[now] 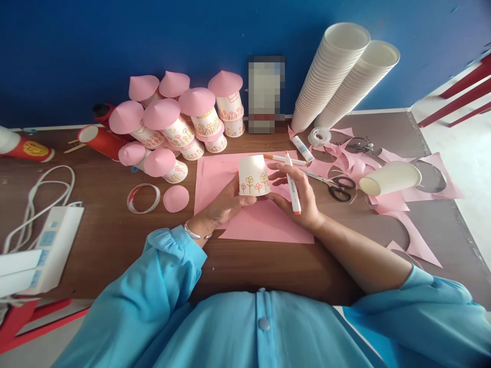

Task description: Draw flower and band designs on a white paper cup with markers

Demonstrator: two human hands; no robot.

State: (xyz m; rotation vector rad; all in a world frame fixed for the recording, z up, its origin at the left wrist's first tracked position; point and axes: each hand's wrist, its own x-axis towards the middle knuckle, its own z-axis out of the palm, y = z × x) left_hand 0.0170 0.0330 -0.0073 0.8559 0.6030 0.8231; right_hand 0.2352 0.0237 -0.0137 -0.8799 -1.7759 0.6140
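Note:
My left hand (pixel 226 202) grips an upturned white paper cup (pixel 253 175) with small orange and yellow flowers drawn round its side. The cup is held just above a pink paper sheet (pixel 264 222) lying on the wooden table (pixel 99 235). My right hand (pixel 303 197) is closed round a white marker (pixel 293 186) with an orange tip, its fingers close to the cup's right side. A second orange marker (pixel 284 159) lies on the pink sheet behind the cup.
Decorated cups topped with pink cones (pixel 180 120) crowd the back left. Two leaning stacks of plain cups (pixel 337 76) stand back right. Scissors (pixel 337 186), tape roll (pixel 319 136), a lying cup (pixel 389 178) and pink scraps (pixel 414 240) are at right. A power strip (pixel 53 240) sits left.

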